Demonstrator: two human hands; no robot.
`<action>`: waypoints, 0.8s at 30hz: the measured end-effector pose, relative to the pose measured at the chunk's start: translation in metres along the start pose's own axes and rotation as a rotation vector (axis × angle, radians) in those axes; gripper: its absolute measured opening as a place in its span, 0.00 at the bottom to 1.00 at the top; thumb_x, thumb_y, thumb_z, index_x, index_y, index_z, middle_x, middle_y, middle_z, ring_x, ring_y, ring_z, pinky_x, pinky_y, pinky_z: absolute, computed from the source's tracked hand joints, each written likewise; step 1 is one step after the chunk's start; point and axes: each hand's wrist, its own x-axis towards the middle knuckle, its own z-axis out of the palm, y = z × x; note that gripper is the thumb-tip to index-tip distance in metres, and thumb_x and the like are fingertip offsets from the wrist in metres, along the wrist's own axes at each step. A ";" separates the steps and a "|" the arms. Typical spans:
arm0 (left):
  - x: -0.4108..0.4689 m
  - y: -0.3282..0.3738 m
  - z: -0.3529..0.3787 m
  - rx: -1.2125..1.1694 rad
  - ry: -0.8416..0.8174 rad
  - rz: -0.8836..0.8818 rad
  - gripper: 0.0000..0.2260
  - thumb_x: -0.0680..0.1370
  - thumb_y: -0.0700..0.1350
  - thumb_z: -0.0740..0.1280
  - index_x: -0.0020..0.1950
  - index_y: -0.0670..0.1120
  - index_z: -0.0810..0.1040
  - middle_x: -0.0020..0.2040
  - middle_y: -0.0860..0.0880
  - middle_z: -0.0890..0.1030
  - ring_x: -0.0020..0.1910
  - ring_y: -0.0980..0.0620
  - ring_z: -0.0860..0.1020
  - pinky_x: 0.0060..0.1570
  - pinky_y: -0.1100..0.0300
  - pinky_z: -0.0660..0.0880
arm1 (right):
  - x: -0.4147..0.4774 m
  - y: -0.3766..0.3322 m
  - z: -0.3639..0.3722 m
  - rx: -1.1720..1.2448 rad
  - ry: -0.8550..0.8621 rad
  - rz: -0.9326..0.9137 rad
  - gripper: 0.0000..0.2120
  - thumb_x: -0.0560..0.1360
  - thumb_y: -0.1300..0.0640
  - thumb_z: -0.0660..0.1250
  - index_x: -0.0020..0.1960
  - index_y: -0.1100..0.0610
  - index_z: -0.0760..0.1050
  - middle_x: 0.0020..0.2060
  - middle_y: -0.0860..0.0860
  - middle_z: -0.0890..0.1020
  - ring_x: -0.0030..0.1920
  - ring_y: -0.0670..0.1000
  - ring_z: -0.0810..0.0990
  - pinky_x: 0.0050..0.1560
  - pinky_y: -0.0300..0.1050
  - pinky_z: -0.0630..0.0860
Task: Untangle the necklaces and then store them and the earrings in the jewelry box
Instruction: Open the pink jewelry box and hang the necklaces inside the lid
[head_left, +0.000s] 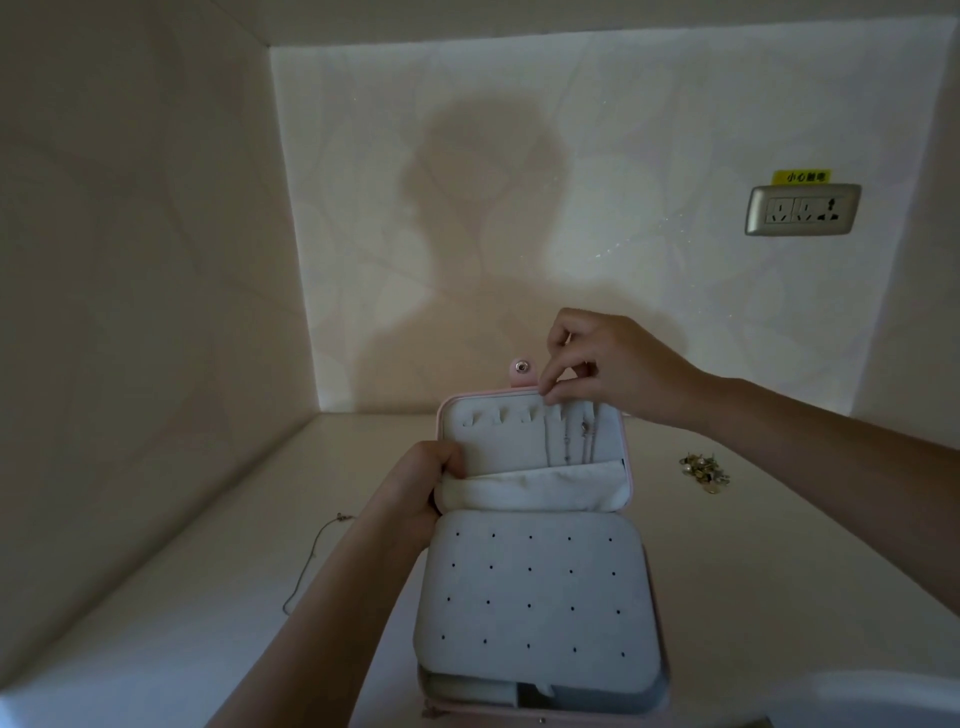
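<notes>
Left hand (421, 483): grip clamped on the upright lid's (483, 441) left edge.
Right hand (608, 364): grip pinched on the hung necklaces' (571, 441) tops.
Jewelry box (535, 577): open on the desk (208, 597).
Earrings (705, 474): heaped right.
Loose necklace (317, 551): left.

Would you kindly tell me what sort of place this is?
Probably a dressing nook in a home: leaf-patterned wallpaper, a wall socket with a yellow label, and a pale tabletop holding an open jewelry box.
</notes>
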 end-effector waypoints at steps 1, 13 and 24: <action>0.000 0.000 0.000 -0.007 -0.004 -0.007 0.13 0.73 0.31 0.53 0.31 0.41 0.70 0.23 0.47 0.71 0.20 0.50 0.71 0.23 0.63 0.71 | -0.001 0.001 0.001 0.002 0.007 -0.005 0.03 0.68 0.58 0.76 0.42 0.55 0.85 0.41 0.44 0.72 0.36 0.44 0.72 0.38 0.30 0.67; 0.004 0.003 -0.007 -0.043 0.013 -0.023 0.09 0.72 0.32 0.54 0.38 0.39 0.73 0.28 0.45 0.75 0.26 0.46 0.75 0.32 0.57 0.75 | -0.012 0.011 0.005 0.121 0.018 0.090 0.06 0.73 0.57 0.71 0.50 0.52 0.84 0.48 0.44 0.75 0.46 0.41 0.75 0.44 0.30 0.70; 0.001 0.039 -0.059 -0.038 0.127 0.060 0.06 0.71 0.35 0.59 0.46 0.39 0.73 0.38 0.41 0.74 0.35 0.44 0.75 0.37 0.54 0.77 | -0.054 0.028 0.023 0.435 -0.050 0.442 0.06 0.77 0.53 0.67 0.46 0.54 0.81 0.40 0.49 0.84 0.42 0.48 0.82 0.42 0.38 0.75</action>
